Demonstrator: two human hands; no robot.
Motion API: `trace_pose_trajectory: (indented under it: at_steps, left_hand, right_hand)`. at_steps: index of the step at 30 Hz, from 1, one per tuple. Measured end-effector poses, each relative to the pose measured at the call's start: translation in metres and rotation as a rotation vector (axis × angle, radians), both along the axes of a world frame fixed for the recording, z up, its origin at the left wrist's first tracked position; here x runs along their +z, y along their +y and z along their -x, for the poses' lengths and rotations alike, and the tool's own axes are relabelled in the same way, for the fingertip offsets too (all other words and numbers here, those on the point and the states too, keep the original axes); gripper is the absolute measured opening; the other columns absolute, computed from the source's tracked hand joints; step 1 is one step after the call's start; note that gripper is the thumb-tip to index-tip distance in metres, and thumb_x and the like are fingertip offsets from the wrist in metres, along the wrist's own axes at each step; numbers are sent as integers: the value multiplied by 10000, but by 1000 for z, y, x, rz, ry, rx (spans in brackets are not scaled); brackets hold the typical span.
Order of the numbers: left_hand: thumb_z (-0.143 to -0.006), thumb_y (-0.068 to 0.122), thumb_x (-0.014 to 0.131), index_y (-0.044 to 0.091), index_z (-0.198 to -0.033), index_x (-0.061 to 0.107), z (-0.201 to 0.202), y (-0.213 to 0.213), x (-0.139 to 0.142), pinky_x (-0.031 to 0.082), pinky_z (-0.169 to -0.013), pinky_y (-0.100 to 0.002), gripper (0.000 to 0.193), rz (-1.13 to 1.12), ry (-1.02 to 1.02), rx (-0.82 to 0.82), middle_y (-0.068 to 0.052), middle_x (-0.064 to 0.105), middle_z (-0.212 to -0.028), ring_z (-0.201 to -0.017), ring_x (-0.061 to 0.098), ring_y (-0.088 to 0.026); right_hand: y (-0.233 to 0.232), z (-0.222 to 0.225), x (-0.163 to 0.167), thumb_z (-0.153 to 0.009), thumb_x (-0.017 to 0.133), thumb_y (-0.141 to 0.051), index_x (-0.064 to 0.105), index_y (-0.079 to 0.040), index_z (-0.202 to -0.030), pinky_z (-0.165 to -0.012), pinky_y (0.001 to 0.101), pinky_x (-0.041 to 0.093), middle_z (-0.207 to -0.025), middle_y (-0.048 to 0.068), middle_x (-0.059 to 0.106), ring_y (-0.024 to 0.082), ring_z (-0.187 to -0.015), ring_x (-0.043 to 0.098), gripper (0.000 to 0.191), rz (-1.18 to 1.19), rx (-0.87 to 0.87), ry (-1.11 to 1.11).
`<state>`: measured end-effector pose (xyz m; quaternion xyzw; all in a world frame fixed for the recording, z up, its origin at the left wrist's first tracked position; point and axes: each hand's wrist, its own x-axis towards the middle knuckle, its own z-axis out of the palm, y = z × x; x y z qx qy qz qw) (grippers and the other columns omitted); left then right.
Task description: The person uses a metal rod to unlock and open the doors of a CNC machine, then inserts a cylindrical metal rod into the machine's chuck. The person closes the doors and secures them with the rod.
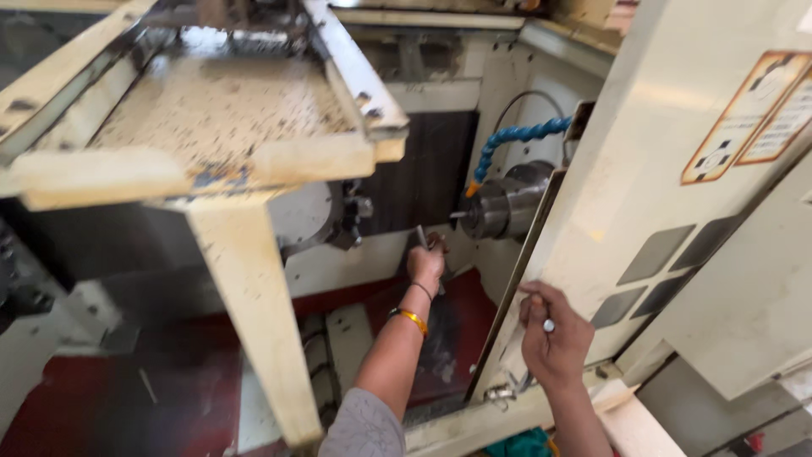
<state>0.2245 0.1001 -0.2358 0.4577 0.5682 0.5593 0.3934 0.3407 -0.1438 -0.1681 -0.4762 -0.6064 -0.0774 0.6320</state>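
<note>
left hand (425,264) grips a thin metal rod (421,237); right hand (554,338) clasps the door edge (526,254).

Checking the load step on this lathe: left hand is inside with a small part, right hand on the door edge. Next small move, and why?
Probably ease the left hand a little right, toward the chuck. The thin metal piece it holds sits left of and slightly below the chuck nose, not touching. The right hand rests on the door edge.
</note>
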Motion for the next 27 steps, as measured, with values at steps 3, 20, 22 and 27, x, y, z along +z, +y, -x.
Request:
trace_pose_trajectory:
  at_steps: [3,20,22,27]
  left_hand:
    - [-868,451,774,118,-988,851,-14,14,8,551,-807,-384,363,19,26,5,-99,786,-913,-898,745,-240]
    - [-986,295,713,-7,-917,735,-67,64,20,381,-423,-325,311,-38,-555,-138,-52,613,-660,-480,500,-147]
    - [-959,314,695,28,-888,750,-65,60,24,425,-456,-349,300,-53,-522,-56,-44,744,-729,-524,567,-149]
    - [-980,450,602,56,-784,797,-48,47,28,530,-670,-421,481,-114,-149,207,-165,746,-745,-665,699,-283]
  right_hand:
    - [1,-10,2,-1019,586,-60,695,-66,-1112,-572,225,484,-647,24,607,72,-585,602,144,7,11,-10]
    - [12,-35,0,-1021,580,-72,711,-61,-1107,-529,218,445,-596,16,554,71,-534,523,157,25,22,52]
    - [12,-35,2,-1019,581,-73,710,-62,-1107,-519,222,443,-591,18,552,69,-529,519,157,33,24,53]
    - [9,-39,8,-996,606,-79,720,-104,-1109,-511,234,466,-594,21,592,70,-508,571,162,61,-62,16]
